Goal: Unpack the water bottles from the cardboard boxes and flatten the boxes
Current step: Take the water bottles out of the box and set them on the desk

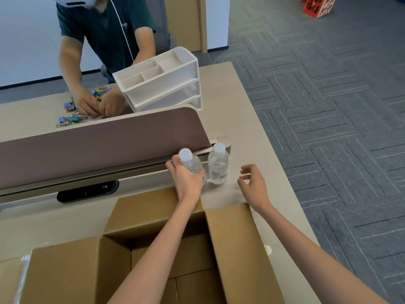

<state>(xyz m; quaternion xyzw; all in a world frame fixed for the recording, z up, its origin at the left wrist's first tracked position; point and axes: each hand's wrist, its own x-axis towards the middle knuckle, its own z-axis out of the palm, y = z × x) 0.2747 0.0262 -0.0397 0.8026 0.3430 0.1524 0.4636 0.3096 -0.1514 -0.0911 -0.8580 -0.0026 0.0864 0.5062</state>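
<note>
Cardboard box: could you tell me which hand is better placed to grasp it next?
Probably the right hand: it is empty and near the cardboard box, while the left hand grips a water bottle.

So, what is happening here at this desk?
A person is unpacking water bottles from an open cardboard box. The left hand grips one bottle, tilted, by the divider; a second bottle stands upright beside it on the desk. The right hand hovers empty, loosely curled. Beyond the divider, another person handles coloured binder clips near a white organiser.
</note>
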